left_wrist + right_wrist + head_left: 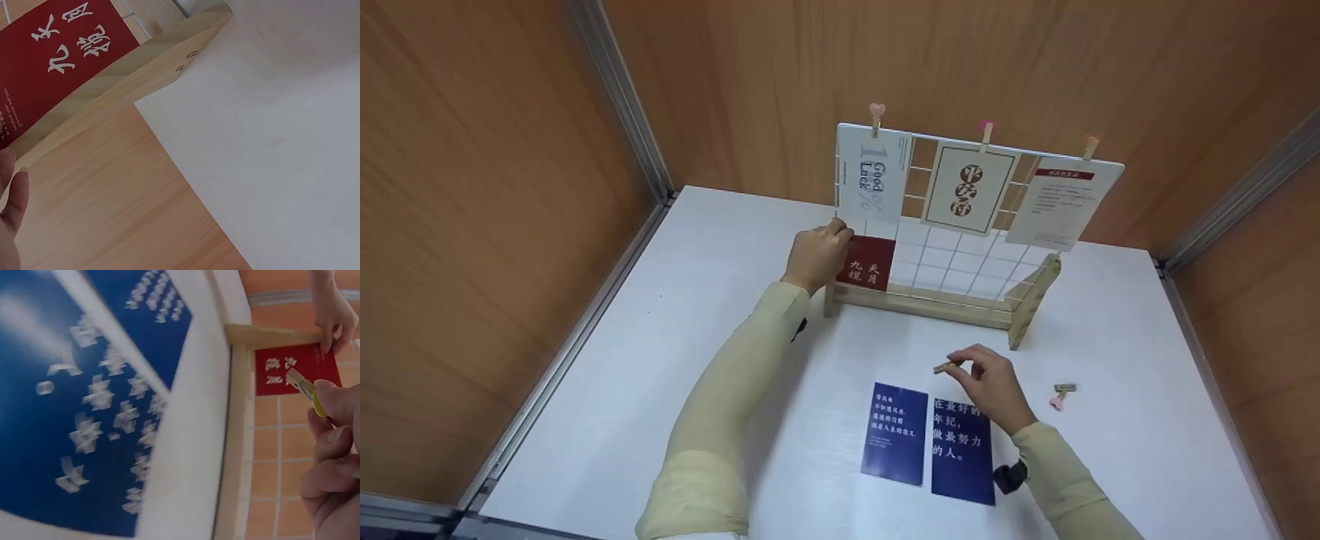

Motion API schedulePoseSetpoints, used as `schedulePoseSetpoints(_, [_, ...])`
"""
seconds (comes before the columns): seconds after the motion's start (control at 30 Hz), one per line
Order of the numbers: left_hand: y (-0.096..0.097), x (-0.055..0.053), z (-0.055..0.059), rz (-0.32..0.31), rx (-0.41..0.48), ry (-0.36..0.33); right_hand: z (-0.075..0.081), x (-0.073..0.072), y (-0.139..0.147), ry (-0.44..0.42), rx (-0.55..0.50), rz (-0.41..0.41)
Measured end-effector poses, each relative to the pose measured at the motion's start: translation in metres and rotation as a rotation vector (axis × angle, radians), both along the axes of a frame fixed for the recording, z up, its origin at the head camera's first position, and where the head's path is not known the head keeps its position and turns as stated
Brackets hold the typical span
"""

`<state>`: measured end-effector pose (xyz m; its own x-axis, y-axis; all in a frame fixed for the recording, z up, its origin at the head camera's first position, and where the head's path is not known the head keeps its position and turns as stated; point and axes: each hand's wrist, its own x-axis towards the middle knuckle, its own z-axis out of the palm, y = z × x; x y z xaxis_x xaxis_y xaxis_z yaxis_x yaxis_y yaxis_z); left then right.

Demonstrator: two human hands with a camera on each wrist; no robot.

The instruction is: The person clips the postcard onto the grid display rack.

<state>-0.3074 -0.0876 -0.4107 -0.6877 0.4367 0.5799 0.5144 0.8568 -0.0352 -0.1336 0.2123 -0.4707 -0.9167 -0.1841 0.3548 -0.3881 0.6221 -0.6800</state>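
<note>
Wood at the right fingertips: pinching a small yellow-headed clothespin [298, 382] between thumb and finger, right hand [994, 386] well below and right of centre in the head view. And across to the left hand [817, 255], near mid-frame: gripping a red card [874, 264] by its edge, thumb and fingers drawn in narrow, white characters facing out! Lining up before the lower left of a wire grid [949, 259], bottom edge down at the wooden base [930, 306]; touching or not, impossible to tell.

Up now to the grid's top, upper right of centre: a "Good Luck" card [876, 180] at left, a bordered card [971, 187] with round dark emblems next, a red-banded card [1063, 206] at far right, all hanging under pegs [988, 136].

Down to lower centre: a left blue card [895, 442] and a right blue card [962, 476], lying side by side, narrowly apart. Further right, a pink-hearted peg [1063, 388], loose on the white tabletop [607, 375]. Beyond, wood-grain panels [495, 225] on three sides.
</note>
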Motion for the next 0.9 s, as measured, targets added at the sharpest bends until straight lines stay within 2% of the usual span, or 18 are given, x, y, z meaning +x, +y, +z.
schedulePoseSetpoints(0.27, [-0.002, 0.0, -0.003, 0.007, 0.004, 0.022, 0.04, -0.036, -0.037, 0.04, 0.171, 0.053])
schedulePoseSetpoints(0.47, [-0.006, 0.002, -0.003, 0.028, -0.03, 0.041, 0.064, -0.066, -0.065, 0.087, 0.218, 0.063])
schedulePoseSetpoints(0.67, [-0.003, 0.001, -0.005, 0.025, -0.031, 0.07, 0.08, -0.089, -0.086, 0.122, 0.253, 0.001])
schedulePoseSetpoints(0.9, [0.001, 0.001, -0.007, 0.024, -0.041, 0.109, 0.087, -0.112, -0.104, 0.222, 0.281, -0.092])
